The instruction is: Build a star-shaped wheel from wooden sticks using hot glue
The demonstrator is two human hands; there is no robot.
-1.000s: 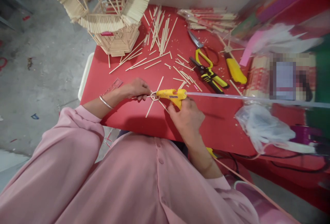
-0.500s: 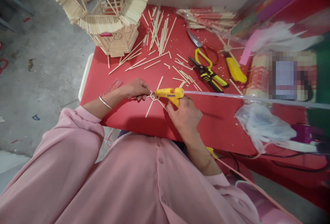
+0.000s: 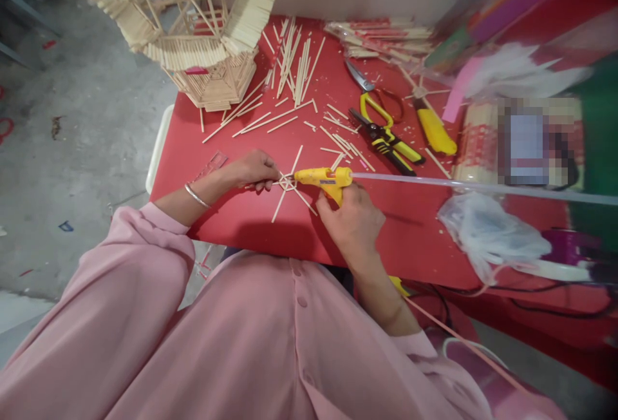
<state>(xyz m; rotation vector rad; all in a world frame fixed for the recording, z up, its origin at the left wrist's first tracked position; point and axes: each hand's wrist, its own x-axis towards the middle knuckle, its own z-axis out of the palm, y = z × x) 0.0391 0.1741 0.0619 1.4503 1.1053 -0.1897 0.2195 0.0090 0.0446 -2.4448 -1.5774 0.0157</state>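
My right hand (image 3: 352, 217) is wrapped round the grip of a yellow hot glue gun (image 3: 323, 179), with a long clear glue stick (image 3: 425, 183) running out of its back to the right. The nozzle points left, at the middle of a small star-shaped frame of thin wooden sticks (image 3: 288, 185), where short sticks form a ring between the spokes. On the frame's left side my left hand (image 3: 258, 170) is closed, fingertips pinched at its edge. A small stick seems to be between those fingers, but its end is mostly hidden.
A stick-built pagoda model (image 3: 217, 78) stands at the back left of the red table (image 3: 241, 220). Loose sticks (image 3: 292, 62) lie behind the frame. Cutters (image 3: 386, 140), shears (image 3: 369, 88), a yellow-handled tool (image 3: 434, 127) and a plastic bag (image 3: 492, 230) lie to the right.
The glue gun and my right hand have shifted slightly right, the nozzle drawing a little away from my left fingertips. My left hand stays at the frame. The camera view has shifted slightly.
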